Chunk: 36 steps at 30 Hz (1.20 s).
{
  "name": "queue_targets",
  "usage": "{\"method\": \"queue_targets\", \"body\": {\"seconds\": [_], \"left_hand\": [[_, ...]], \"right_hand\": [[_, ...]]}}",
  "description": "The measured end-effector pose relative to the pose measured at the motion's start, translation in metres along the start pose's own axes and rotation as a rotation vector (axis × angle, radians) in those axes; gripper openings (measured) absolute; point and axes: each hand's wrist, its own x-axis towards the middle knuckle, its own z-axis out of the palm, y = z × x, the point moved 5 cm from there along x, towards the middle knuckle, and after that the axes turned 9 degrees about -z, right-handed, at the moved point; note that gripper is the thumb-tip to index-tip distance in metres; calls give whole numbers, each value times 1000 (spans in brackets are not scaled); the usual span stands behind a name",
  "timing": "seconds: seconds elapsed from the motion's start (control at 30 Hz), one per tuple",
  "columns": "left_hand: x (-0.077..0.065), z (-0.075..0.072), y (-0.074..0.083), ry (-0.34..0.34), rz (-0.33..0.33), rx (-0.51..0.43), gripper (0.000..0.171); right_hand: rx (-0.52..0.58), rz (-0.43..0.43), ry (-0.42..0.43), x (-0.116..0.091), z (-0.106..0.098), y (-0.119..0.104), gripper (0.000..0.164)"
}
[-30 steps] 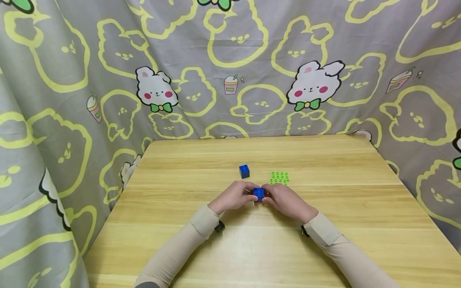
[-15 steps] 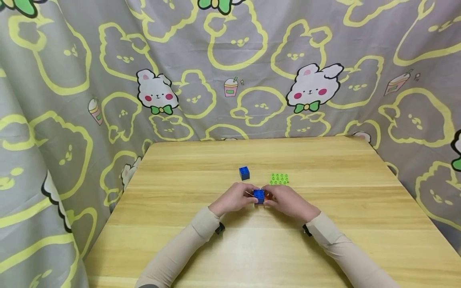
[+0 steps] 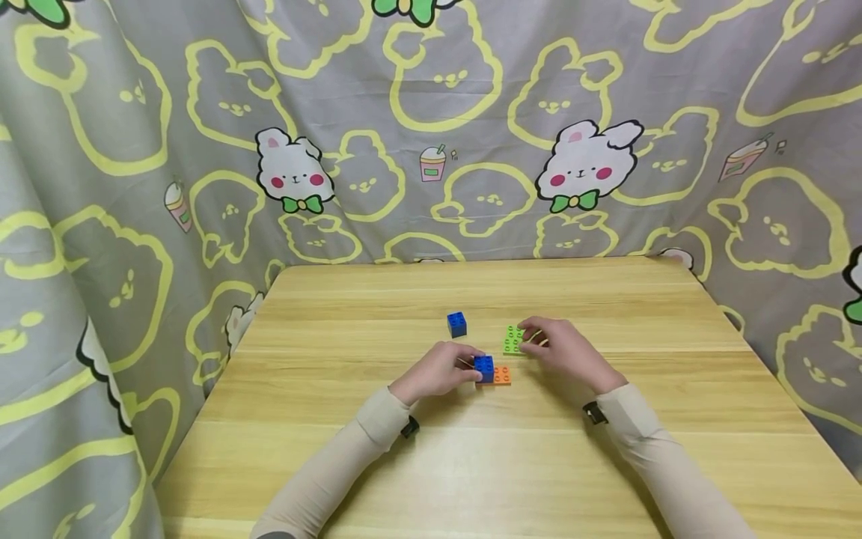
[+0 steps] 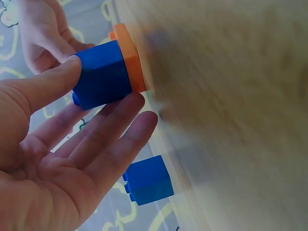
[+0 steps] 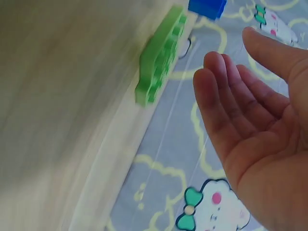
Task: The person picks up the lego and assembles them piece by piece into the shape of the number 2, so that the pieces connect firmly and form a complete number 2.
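My left hand (image 3: 439, 371) pinches a blue toy building brick (image 3: 483, 368) between thumb and fingers. That brick sits on the left end of an orange studded plate (image 3: 502, 376), whose right end shows bare studs. The left wrist view has the thumb against the side of the blue brick (image 4: 102, 74), with the orange plate (image 4: 133, 57) beneath it. Over the right part of a lime green studded plate (image 3: 512, 341) hovers my right hand (image 3: 571, 350). In the right wrist view its fingers are spread from the thumb with nothing between them, apart from the green plate (image 5: 159, 57).
A second blue brick (image 3: 456, 324) stands on the wooden table (image 3: 337, 314), behind the left hand and left of the green plate. Beyond the table's back edge hangs a grey patterned curtain (image 3: 377, 180), which also runs along both sides.
My right hand has left the blue brick and orange plate and moved right and away, over to the green plate. The left hand stays on its brick.
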Motion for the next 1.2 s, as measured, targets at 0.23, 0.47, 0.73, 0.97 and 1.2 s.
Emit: {"method": "queue_targets", "body": {"seconds": [0.23, 0.47, 0.73, 0.97, 1.2], "left_hand": [[-2, -1, 1, -4, -20, -19, 38], [-1, -1, 0, -9, -15, -25, 38], [-1, -2, -2, -13, -21, -27, 39], [-2, -2, -1, -17, -29, -27, 39], [-2, -2, -1, -14, -21, -22, 38]], "right_hand": [[-35, 36, 12, -2, -10, 18, 33], [-85, 60, -21, -4, -6, 26, 31], [-102, 82, -54, -4, -2, 29, 29], [-116, 96, -97, -6, 1, 29, 29], [-119, 113, -141, -7, -2, 30, 28]]}}
